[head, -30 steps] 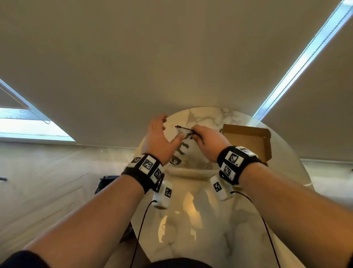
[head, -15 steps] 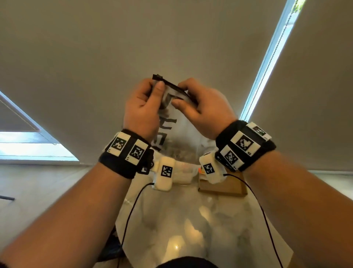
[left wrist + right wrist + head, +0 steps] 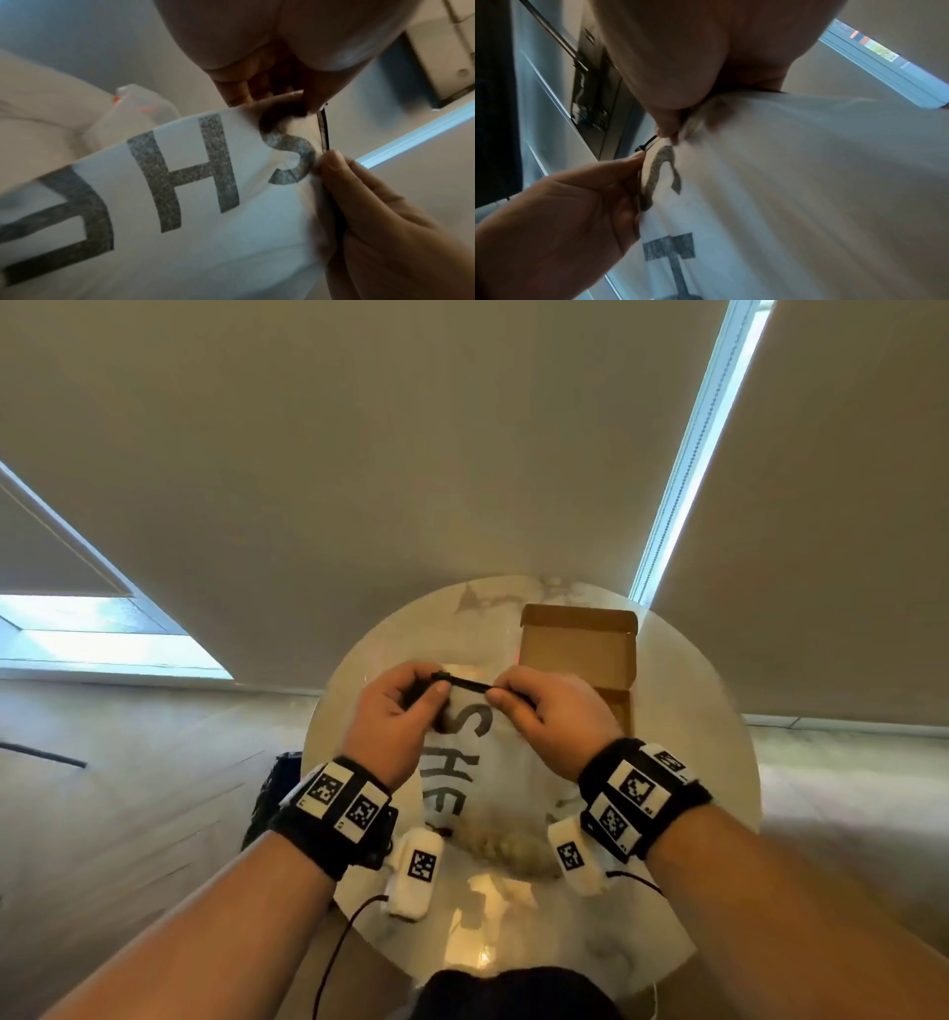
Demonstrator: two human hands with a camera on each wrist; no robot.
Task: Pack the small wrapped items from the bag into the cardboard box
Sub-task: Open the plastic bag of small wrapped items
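A translucent white bag (image 3: 482,778) with dark letters hangs over the round marble table (image 3: 693,762); its black zip strip (image 3: 464,683) runs along the top. My left hand (image 3: 411,701) pinches the strip's left end and my right hand (image 3: 518,701) pinches its right end. Pale wrapped items (image 3: 508,852) bunch at the bag's bottom. In the left wrist view the bag (image 3: 195,203) fills the frame. In the right wrist view the bag (image 3: 795,182) hangs from my fingers. The open cardboard box (image 3: 580,649) sits just behind my right hand.
The table edge curves near my body. A dark object (image 3: 267,793) sits on the floor left of the table. Window blinds stand beyond the table. Cables trail from both wrist cameras.
The bag was lifted off the table, held high, and now sits lower over the table. Both hands have gone to the zip strip's two ends.
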